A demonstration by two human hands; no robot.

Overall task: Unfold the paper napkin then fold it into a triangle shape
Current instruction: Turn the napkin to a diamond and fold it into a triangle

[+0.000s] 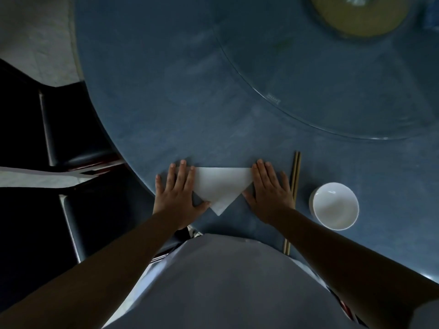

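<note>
Dark chairs (78, 143) stand past the left edge of your blue table (166, 91). Your left hand (177, 193) lies flat with its fingers spread wide, pressing the left corner of the white napkin (221, 186). The napkin is already a triangle. It lies close to the near edge of the table, with its point aimed at you. Your right hand (269, 193) lies flat and open on the right corner. Just beside that hand lie two chopsticks (294, 186). Near them, farther right, sits a white bowl (335, 206).

napkin (221, 186) between hands, chopsticks (295, 181) right
</note>
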